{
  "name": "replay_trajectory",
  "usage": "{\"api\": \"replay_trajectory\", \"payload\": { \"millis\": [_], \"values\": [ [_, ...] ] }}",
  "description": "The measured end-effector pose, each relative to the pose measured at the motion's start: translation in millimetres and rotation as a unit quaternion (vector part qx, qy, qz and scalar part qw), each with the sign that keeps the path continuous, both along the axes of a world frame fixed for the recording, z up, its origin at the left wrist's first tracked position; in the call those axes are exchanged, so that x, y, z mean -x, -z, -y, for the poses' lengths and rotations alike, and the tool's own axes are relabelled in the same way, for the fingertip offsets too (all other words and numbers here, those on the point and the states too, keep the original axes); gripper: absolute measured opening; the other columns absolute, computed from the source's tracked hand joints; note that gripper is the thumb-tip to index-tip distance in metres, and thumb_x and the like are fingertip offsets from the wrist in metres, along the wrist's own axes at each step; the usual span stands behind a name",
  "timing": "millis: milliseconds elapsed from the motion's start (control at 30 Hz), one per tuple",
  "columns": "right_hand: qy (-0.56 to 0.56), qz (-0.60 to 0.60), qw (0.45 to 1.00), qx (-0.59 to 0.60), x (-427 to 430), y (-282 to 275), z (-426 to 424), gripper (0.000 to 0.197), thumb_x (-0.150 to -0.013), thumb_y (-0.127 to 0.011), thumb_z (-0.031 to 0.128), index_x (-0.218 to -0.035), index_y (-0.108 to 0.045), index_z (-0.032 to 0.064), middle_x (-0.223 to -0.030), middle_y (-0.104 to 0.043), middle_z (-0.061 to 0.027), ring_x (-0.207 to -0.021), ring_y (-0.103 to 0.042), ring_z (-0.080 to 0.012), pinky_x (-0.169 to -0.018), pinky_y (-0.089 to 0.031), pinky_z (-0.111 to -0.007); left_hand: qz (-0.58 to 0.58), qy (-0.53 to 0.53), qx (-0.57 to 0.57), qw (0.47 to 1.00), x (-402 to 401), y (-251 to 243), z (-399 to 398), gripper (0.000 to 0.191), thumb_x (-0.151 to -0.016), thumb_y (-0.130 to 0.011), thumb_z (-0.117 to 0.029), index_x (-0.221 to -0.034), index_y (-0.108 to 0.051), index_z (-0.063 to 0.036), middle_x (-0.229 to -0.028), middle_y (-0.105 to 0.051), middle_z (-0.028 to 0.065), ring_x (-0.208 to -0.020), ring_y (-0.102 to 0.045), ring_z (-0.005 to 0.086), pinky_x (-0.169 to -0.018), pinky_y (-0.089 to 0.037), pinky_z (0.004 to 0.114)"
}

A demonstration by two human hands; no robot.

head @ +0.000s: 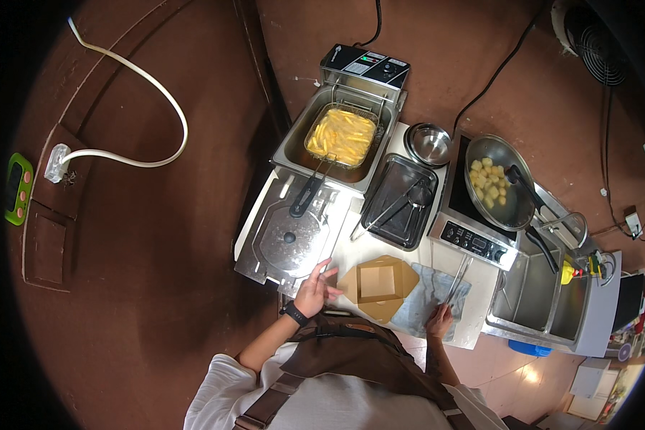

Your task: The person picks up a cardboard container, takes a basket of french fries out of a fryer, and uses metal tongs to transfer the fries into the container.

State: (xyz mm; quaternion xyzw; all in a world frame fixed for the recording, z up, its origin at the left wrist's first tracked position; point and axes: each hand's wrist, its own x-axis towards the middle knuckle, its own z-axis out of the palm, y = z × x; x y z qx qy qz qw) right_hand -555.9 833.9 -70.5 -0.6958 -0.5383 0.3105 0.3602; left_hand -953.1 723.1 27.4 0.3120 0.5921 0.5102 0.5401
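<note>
My left hand (313,293), fingers spread and holding nothing, hovers by the front edge of the steel fryer lid (290,252), just left of an open cardboard food box (379,283). In my right hand (439,321) are metal tongs (458,282), pointing away from me over a grey-blue cloth (430,295). Behind the lid, French fries (343,135) sit in bubbling oil in the wire basket of an electric deep fryer (295,158). The basket's black handle (306,198) reaches out over the lid.
A frying pan (497,148) holds potato-like chunks (486,180) and a black utensil on an induction cooker (473,239). Between cooker and fryer are a dark tray (389,215) with utensils and stacked steel bowls (430,144). A steel sink (529,290) lies right; a green timer (19,188) hangs far left.
</note>
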Motion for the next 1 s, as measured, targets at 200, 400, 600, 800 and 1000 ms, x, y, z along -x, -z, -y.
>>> {"api": "replay_trajectory", "payload": {
  "millis": [200,400,600,800,1000],
  "values": [
    [-0.006,-0.008,1.0,-0.005,1.4,-1.1,0.1,0.055,-0.104,-0.04,0.044,-0.074,-0.058,0.0019,-0.05,-0.048,-0.004,-0.044,-0.049,-0.015,-0.044,-0.036,-0.032,0.006,-0.011,-0.035,0.999,-1.3,-0.4,1.1,0.067,-0.089,-0.022,0.013,-0.151,-0.031,-0.0113,-0.138,-0.056,0.0192,-0.092,-0.073,0.0249,-0.079,-0.061,0.031],
    [-0.001,-0.01,1.0,-0.002,0.8,0.6,-0.1,0.055,-0.104,-0.04,0.044,-0.073,-0.058,0.0019,-0.049,-0.048,-0.0036,-0.043,-0.049,-0.0148,-0.043,-0.036,-0.032,0.027,0.034,0.003,0.999,1.9,2.5,2.2,0.063,-0.086,-0.021,0.016,-0.138,-0.047,-0.0063,-0.136,-0.053,0.0176,-0.097,-0.072,0.0238,-0.085,-0.059,0.032],
    [0.002,-0.026,1.0,-0.008,2.8,0.2,0.2,0.054,-0.104,-0.04,0.043,-0.073,-0.058,0.0019,-0.048,-0.048,-0.0036,-0.042,-0.048,-0.0144,-0.043,-0.035,-0.031,-0.007,0.003,-0.076,0.997,-2.4,11.1,2.9,0.047,-0.092,-0.022,0.012,-0.124,-0.052,-0.0028,-0.123,-0.062,0.0158,-0.111,-0.066,0.0227,-0.094,-0.054,0.031],
    [-0.01,0.028,0.996,-0.083,-7.6,16.0,-3.0,0.054,-0.104,-0.042,0.043,-0.072,-0.058,0.0019,-0.051,-0.048,-0.0039,-0.044,-0.047,-0.0132,-0.043,-0.034,-0.031,-0.06,0.056,-0.029,0.996,1.4,10.2,-0.4,0.037,-0.102,-0.027,0.004,-0.128,-0.054,0.001,-0.128,-0.061,0.0164,-0.105,-0.07,0.0219,-0.09,-0.055,0.03],
    [-0.006,0.003,0.999,-0.052,4.1,-2.8,0.2,0.055,-0.104,-0.042,0.043,-0.072,-0.056,0.001,-0.052,-0.047,-0.0036,-0.045,-0.046,-0.0129,-0.044,-0.033,-0.031,0.029,0.012,0.002,1.0,-1.4,-6.2,2.2,0.045,-0.096,-0.023,0.01,-0.124,-0.059,0.002,-0.146,-0.048,0.0176,-0.103,-0.071,0.0242,-0.086,-0.058,0.031]
  ]
}}
